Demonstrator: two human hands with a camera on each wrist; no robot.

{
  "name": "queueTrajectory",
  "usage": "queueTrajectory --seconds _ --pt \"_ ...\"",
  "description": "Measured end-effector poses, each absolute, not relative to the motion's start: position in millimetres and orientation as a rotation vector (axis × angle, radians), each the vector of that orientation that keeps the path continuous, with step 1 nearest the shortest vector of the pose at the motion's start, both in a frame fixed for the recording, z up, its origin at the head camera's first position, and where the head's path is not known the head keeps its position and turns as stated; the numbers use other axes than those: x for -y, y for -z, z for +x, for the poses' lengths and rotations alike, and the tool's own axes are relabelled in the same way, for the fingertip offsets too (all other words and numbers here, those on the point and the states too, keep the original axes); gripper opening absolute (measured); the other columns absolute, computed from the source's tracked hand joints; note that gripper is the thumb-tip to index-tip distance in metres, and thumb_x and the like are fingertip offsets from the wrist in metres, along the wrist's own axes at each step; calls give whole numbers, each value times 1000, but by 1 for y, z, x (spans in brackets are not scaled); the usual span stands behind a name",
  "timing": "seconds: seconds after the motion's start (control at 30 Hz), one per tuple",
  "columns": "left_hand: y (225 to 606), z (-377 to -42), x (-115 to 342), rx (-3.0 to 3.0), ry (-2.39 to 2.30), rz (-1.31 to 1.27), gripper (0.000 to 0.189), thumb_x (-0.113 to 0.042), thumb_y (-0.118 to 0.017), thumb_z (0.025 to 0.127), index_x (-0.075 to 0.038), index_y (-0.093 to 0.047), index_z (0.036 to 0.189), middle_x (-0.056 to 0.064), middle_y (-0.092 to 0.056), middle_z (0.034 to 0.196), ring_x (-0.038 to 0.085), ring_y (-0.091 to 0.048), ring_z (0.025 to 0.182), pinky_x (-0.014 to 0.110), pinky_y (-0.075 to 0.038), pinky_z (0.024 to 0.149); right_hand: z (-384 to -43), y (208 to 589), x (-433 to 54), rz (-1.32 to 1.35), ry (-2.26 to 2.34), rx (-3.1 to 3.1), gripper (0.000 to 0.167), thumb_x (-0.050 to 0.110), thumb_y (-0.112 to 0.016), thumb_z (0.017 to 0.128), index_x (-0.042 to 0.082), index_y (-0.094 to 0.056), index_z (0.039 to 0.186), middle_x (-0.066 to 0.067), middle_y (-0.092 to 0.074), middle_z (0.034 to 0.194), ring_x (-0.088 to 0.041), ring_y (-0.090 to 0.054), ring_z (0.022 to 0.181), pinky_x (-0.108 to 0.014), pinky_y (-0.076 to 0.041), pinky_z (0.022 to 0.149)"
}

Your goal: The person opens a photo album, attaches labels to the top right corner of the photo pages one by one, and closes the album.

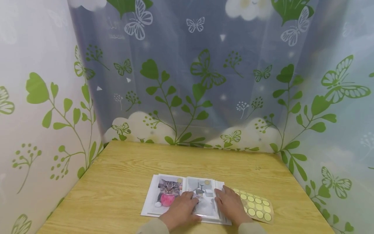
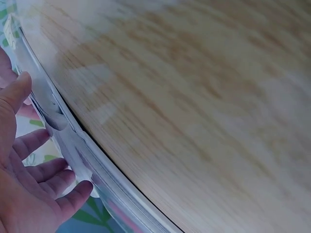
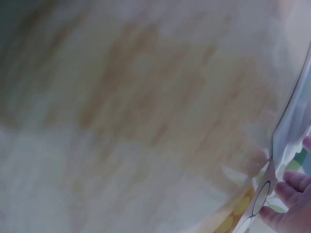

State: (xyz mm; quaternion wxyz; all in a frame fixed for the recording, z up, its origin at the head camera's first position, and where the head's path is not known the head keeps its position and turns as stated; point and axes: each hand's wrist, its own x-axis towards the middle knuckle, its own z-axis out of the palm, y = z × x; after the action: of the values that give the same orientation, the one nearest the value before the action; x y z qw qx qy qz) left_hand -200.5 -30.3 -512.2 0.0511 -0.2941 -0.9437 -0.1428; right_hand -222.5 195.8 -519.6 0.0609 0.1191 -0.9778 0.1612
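A small photo album (image 1: 149,200) lies spread flat on the wooden table. Its left page carries a cat picture (image 1: 169,188) with a pink ball shape; a greyish picture (image 1: 205,203) fills the right page. My left hand (image 1: 182,208) rests on the right page near the fold, fingers loosely extended. At the album's right edge, my right hand (image 1: 232,204) touches the page border with its fingertips. In the left wrist view the fingertips of the left hand (image 2: 34,179) meet the pages. The right hand (image 3: 291,199) shows only partly in the right wrist view.
A sheet of round yellow stickers (image 1: 258,206) lies right of the album, partly under the right hand. The wooden table (image 1: 190,159) is bounded by a patterned curtain (image 1: 187,97) at the back and both sides.
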Motion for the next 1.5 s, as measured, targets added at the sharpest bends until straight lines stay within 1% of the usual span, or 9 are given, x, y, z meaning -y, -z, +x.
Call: queueTrajectory --seconds 0.23,0.5,0.6,0.8,0.93,1.07,1.23,1.4,1.5 --pt "510 -201 37 2837 436 -927 59 -49 -78 79 -12 -67 125 12 -59 131 29 -55 121 45 -46 102 -222 520 -195 342 -465 2966 37 22 -58 98 8 -62 132 -30 -48 139 -48 -43 130 -65 -34 104" --pt "505 -201 45 2822 442 -927 57 -49 -76 81 -13 -68 124 9 -61 128 25 -59 115 41 -48 99 -222 519 -192 271 -450 3035 38 23 -56 100 8 -60 135 -29 -46 142 -47 -40 133 -64 -31 108" --pt "506 -201 48 2792 467 -932 56 -48 -76 82 -12 -68 124 8 -63 124 24 -61 110 40 -50 96 -223 521 -191 261 -444 3042 38 24 -56 100 9 -60 135 -29 -46 142 -47 -40 133 -64 -31 108" --pt "508 -201 54 2739 524 -947 46 -43 -73 88 -10 -68 120 3 -66 112 15 -63 97 31 -54 86 -223 522 -190 248 -433 3054 39 25 -56 100 10 -59 136 -28 -45 143 -47 -40 134 -64 -30 108" --pt "509 -199 58 2710 579 -942 47 -34 -69 91 -5 -63 126 6 -67 116 18 -64 103 32 -53 90 -224 521 -190 232 -433 3070 40 25 -56 100 10 -58 137 -28 -45 144 -46 -38 135 -64 -30 109" --pt "509 -194 62 2647 715 -903 57 -23 -66 88 1 -53 138 11 -66 120 24 -64 108 36 -52 94 -223 522 -191 235 -422 3071 41 25 -56 100 11 -57 138 -27 -45 144 -45 -39 135 -63 -31 108" --pt "507 -186 69 2601 1011 -777 56 -16 -61 91 4 -48 141 17 -65 122 25 -67 100 39 -56 87 -222 521 -191 228 -447 3081 42 25 -55 101 10 -56 140 -26 -45 144 -45 -38 136 -63 -31 108" --pt "501 -182 78 2550 1296 -627 47 -11 -59 94 14 -50 133 8 -66 98 12 -64 83 28 -57 72 -223 522 -192 237 -474 3073 42 25 -55 101 9 -56 140 -27 -45 144 -45 -38 136 -64 -31 108" --pt "497 -180 86 2495 1375 -543 42 -13 -62 95 13 -56 128 1 -65 88 8 -62 78 25 -56 68 -223 523 -193 256 -479 3057 42 24 -54 101 9 -56 139 -28 -45 143 -46 -39 135 -64 -32 107"
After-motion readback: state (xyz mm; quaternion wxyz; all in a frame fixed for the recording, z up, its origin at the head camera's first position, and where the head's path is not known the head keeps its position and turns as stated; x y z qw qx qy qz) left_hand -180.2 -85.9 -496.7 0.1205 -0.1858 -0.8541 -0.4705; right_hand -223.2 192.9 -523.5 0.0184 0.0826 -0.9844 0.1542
